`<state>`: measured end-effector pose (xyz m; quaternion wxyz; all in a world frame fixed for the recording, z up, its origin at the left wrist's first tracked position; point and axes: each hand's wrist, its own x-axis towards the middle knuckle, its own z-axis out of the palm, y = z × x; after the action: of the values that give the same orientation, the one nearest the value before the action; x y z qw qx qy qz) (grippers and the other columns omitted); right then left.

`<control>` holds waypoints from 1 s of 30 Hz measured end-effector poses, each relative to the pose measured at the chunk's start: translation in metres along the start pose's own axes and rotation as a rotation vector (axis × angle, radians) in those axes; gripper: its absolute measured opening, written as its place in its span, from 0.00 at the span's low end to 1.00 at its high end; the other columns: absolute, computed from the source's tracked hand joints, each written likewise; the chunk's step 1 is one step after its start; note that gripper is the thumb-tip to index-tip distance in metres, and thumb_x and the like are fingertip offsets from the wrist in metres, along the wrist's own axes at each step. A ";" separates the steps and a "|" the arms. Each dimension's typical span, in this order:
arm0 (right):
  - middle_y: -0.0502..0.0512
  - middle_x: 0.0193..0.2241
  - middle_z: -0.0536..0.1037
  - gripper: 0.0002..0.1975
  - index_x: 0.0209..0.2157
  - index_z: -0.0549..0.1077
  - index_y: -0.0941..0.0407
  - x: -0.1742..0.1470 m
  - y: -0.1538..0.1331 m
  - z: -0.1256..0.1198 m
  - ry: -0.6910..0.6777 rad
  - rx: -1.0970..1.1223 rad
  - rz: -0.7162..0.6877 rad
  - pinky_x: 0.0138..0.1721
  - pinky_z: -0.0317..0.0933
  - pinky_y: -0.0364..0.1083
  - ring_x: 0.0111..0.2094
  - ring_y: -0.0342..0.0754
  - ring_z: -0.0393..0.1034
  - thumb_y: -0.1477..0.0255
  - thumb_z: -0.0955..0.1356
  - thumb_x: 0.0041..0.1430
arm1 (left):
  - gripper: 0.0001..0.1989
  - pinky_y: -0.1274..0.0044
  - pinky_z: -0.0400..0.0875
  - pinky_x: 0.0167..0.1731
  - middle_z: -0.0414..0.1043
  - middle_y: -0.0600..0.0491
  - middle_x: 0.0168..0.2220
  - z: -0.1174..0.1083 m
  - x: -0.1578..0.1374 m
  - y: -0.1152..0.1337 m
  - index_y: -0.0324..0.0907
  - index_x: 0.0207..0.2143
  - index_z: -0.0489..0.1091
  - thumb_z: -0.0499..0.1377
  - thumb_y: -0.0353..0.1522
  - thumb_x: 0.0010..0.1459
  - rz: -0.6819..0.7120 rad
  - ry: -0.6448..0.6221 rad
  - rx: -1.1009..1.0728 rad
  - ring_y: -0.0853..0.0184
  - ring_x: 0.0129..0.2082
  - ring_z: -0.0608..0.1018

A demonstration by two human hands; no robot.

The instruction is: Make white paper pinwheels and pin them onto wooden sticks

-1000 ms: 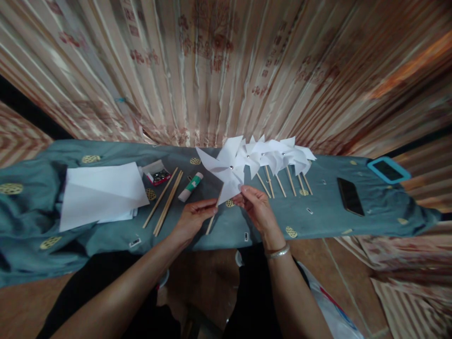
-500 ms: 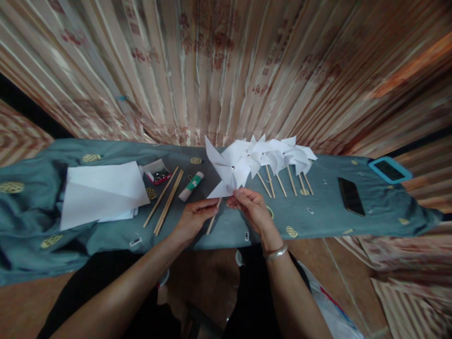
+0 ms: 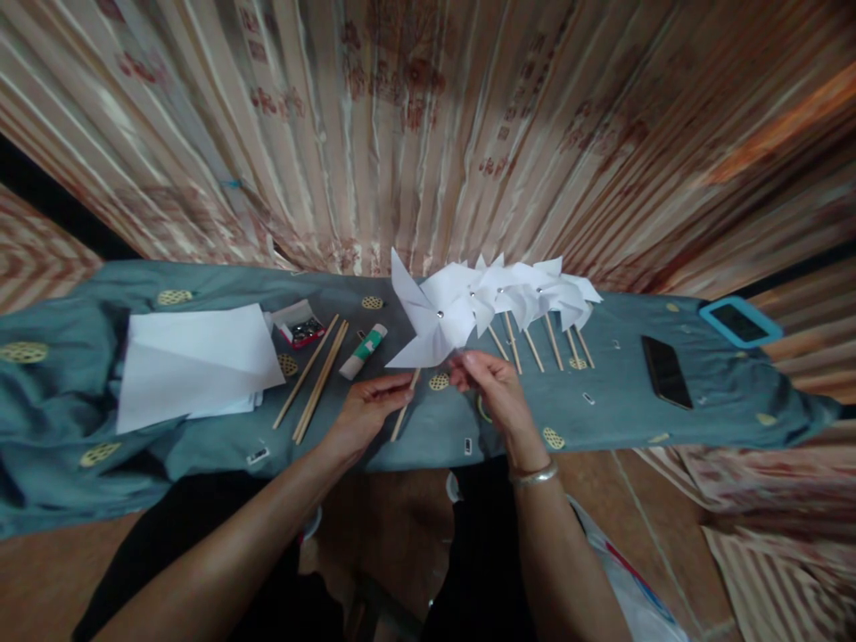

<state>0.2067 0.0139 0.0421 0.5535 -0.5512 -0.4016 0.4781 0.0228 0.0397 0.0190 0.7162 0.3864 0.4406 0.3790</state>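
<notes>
A white paper pinwheel [image 3: 434, 332] with a silver pin at its centre faces me, tilted up over the table. My left hand [image 3: 366, 412] is closed around its wooden stick [image 3: 405, 410], just below the paper. Just to the right, below the pinwheel's lower edge, is my right hand [image 3: 493, 385], its fingers loosely bent and slightly apart with nothing visible in them. Several more white pinwheels [image 3: 565, 299] lie in a row at the right, overlapping, their sticks pointing toward me. Part of a round greenish ring [image 3: 484, 408] shows beside my right hand.
On the green cloth [image 3: 401, 456] at left lie white paper sheets [image 3: 197, 366], a small box of pins [image 3: 300, 325], several loose wooden sticks [image 3: 321, 383] and a glue stick [image 3: 364, 351]. A dark phone [image 3: 666, 371] and a blue-framed device [image 3: 740, 322] lie at right. A curtain [image 3: 401, 134] hangs behind.
My right hand has come away from the pinwheel's lower blade and moved a little to the right. The pinwheel's blades have turned slightly, while my left hand stays on the stick.
</notes>
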 end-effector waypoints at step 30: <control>0.45 0.21 0.75 0.13 0.25 0.78 0.53 0.019 0.013 -0.012 0.366 0.163 -0.046 0.29 0.60 0.42 0.23 0.39 0.64 0.61 0.77 0.38 | 0.17 0.69 0.71 0.45 0.82 0.49 0.34 -0.001 -0.001 -0.005 0.42 0.32 0.80 0.71 0.34 0.34 -0.061 -0.020 0.007 0.63 0.34 0.79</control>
<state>0.2214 0.0285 0.0271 0.6709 -0.5728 -0.2669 0.3881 0.0230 0.0368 0.0145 0.7305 0.3790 0.4464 0.3514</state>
